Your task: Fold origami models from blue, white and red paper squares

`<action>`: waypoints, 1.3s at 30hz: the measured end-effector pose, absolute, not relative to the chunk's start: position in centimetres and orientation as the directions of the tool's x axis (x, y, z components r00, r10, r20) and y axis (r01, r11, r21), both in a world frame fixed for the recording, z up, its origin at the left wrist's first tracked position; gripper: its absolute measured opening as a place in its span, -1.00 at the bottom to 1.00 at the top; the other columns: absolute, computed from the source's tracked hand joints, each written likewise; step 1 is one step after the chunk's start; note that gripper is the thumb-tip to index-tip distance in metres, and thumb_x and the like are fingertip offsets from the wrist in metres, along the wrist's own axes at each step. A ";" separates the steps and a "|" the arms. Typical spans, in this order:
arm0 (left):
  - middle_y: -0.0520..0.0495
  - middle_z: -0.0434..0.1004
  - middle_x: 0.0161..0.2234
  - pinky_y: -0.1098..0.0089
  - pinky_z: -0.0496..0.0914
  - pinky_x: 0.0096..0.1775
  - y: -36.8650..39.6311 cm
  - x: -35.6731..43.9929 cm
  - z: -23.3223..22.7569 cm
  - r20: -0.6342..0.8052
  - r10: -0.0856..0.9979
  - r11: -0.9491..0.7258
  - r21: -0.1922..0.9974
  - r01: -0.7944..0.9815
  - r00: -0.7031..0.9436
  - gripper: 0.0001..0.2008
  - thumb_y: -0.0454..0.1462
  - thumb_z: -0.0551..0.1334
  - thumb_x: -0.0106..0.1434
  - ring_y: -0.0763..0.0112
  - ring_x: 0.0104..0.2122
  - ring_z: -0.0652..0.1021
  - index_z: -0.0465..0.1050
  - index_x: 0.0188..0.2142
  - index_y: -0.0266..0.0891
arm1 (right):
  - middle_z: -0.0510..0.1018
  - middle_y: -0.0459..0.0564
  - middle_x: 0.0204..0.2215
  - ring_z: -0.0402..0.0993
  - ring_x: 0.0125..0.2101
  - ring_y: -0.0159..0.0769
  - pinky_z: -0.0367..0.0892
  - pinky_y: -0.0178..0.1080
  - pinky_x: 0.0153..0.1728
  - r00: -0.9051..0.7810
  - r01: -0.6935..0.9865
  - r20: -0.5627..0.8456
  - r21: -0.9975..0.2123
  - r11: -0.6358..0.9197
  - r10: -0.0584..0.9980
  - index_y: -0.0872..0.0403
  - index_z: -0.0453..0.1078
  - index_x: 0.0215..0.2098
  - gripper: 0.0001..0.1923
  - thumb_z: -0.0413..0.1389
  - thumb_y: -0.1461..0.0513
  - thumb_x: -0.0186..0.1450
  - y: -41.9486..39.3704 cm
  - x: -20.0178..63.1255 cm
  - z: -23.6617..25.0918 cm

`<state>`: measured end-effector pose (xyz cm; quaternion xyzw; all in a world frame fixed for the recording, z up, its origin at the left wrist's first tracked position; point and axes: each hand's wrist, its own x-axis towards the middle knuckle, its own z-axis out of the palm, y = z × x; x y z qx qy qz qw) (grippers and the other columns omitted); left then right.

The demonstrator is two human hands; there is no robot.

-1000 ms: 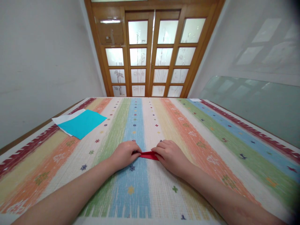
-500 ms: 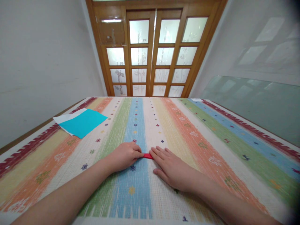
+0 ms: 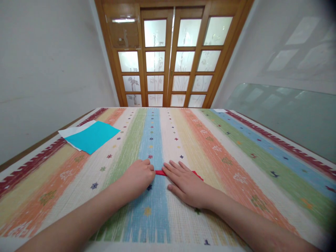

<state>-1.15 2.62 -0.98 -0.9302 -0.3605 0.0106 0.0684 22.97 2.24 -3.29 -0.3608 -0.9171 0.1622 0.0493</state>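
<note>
A narrow red folded strip [image 3: 159, 173], seemingly paper, lies across the blue stripe of the tablecloth. My left hand [image 3: 140, 177] has its fingers closed on the strip's left end. My right hand [image 3: 185, 182] lies flat over the strip, fingers stretched out and pressing it to the cloth. Beyond the back of that hand a red tip [image 3: 198, 175] shows at the right. The middle of the strip is hidden under my right palm and fingers.
At the left of the striped tablecloth [image 3: 126, 154] lie a bright blue sheet [image 3: 93, 137] and a white sheet [image 3: 70, 131] partly under it. A small white piece [image 3: 219, 110] sits at the far right edge. Wooden glass-paned doors [image 3: 170, 56] stand behind the table.
Both hands have shifted slightly left along the red strip. A red tip now shows to the right of my right hand, where none was visible before.
</note>
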 end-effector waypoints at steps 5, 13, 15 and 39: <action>-0.20 0.59 -0.38 0.29 0.35 -0.32 2.1 -1.3 -0.9 -0.015 0.758 -0.643 -0.191 0.742 0.653 -0.86 -0.45 0.23 0.26 0.17 -0.35 0.53 0.55 -0.39 -0.32 | -0.02 0.13 0.43 -0.15 0.42 0.06 -0.15 0.23 0.37 -0.743 0.646 -0.019 -0.282 0.709 0.669 0.04 -0.07 0.47 -0.33 -0.05 0.03 0.47 2.0 23.0 -3.2; -0.15 0.60 -0.34 0.29 0.40 -0.26 3.2 -2.3 -0.7 0.086 0.762 -0.639 -0.065 0.766 0.642 -0.83 -0.35 0.21 0.35 0.17 -0.26 0.58 0.60 -0.31 -0.26 | -0.03 0.12 0.44 -0.15 0.41 0.09 -0.15 0.26 0.36 -0.756 0.638 -0.028 -0.258 0.726 0.654 -0.03 0.00 0.45 -0.37 -0.06 0.02 0.48 2.1 23.1 -3.2; -0.13 0.60 -0.32 0.31 0.40 -0.25 3.5 -2.3 -1.2 0.091 0.752 -0.653 -0.028 0.757 0.652 -0.84 -0.35 0.21 0.36 0.19 -0.24 0.58 0.61 -0.27 -0.25 | -0.04 0.11 0.44 -0.16 0.42 0.09 -0.16 0.25 0.36 -0.752 0.644 -0.036 -0.253 0.722 0.658 -0.03 0.00 0.45 -0.37 -0.06 0.01 0.48 2.1 23.0 -3.1; -0.20 0.57 -0.45 0.30 0.40 -0.34 2.7 -2.4 -0.2 0.011 0.858 -0.512 -0.046 0.858 0.513 -0.76 -0.42 0.16 0.24 0.18 -0.43 0.56 0.56 -0.48 -0.28 | -0.04 0.10 0.44 -0.16 0.42 0.08 -0.15 0.24 0.36 -0.755 0.634 -0.010 -0.267 0.726 0.655 -0.04 0.01 0.45 -0.37 -0.06 0.00 0.48 2.2 23.2 -3.6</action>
